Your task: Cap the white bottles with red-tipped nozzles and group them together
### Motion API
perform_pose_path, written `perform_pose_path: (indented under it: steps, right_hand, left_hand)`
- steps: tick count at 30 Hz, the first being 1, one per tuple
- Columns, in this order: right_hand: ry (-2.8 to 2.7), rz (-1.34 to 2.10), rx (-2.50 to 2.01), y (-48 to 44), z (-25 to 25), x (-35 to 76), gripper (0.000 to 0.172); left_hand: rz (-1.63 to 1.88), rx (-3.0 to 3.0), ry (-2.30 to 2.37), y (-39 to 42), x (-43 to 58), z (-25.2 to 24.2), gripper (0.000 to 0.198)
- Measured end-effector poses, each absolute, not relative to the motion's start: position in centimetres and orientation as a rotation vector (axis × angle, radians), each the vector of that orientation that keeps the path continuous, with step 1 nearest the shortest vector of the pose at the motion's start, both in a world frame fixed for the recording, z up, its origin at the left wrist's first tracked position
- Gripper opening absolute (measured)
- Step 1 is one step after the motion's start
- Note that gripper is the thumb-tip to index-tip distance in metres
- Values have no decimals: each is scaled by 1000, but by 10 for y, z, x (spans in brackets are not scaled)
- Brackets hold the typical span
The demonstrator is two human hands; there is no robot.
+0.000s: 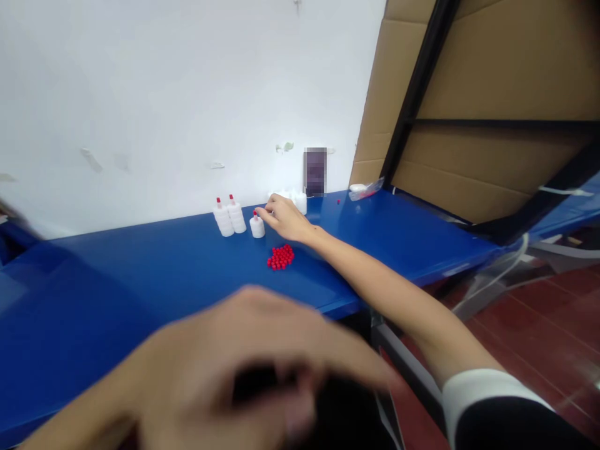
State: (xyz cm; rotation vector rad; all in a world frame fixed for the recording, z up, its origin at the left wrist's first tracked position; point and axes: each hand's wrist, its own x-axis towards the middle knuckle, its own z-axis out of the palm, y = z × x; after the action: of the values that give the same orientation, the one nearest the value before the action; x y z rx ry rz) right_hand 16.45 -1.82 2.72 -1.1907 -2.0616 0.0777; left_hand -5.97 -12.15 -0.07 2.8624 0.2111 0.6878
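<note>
My right hand (285, 217) reaches far across the blue table (140, 275), fingers pinched on the red cap of a small white bottle (257, 226). Two more white bottles with red caps (229, 217) stand just left of it. A heap of several loose red caps (280, 257) lies on the table in front of that hand. My left hand (244, 369) is close to the camera and blurred, its fingers curled over something dark that I cannot make out.
More white bottles (298, 200) stand behind my right hand by the white wall. A plastic bag (365, 189) lies at the table's far right. Leaning cardboard sheets with a black frame (469, 112) fill the right side. Red floor shows lower right.
</note>
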Motion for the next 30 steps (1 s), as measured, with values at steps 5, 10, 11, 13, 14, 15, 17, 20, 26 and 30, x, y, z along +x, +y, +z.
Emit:
perform_pose_path:
  steps: [5, 10, 11, 13, 14, 15, 17, 20, 26, 30]
  right_hand:
    - [-1969, 21, -1200, -18, 28, 166, 48]
    - [-1893, 118, -1223, -22, 26, 169, 53]
    - [-1884, 150, -1235, -22, 25, 169, 52]
    - [-1863, 231, -1242, -23, 24, 169, 49]
    - [-1851, 270, -1242, -24, 24, 169, 47]
    - [-1850, 301, -1239, -24, 24, 168, 45]
    - [-1867, 306, -1233, -26, 24, 167, 42]
    - [-1924, 236, -1259, -26, 23, 165, 37]
    - [-1949, 62, -1185, -18, 13, 165, 30]
    - [-1976, 113, -1099, -19, 14, 163, 30]
  left_hand:
    - [764, 2943, 519, -64, -39, 38, 25]
    - [638, 2828, 915, -27, -46, 18, 25]
    - [551, 2813, 917, -26, -47, 15, 26]
    - [341, 2805, 846, -28, -47, 13, 27]
    - [285, 2805, 833, -30, -46, 15, 27]
    - [262, 2798, 829, -33, -45, 17, 27]
    - [241, 2790, 824, -36, -44, 21, 33]
    - [233, 2799, 804, -40, -42, 24, 39]
    - [243, 2859, 799, -41, -38, 20, 35]
    - [305, 2836, 761, -40, -37, 16, 31]
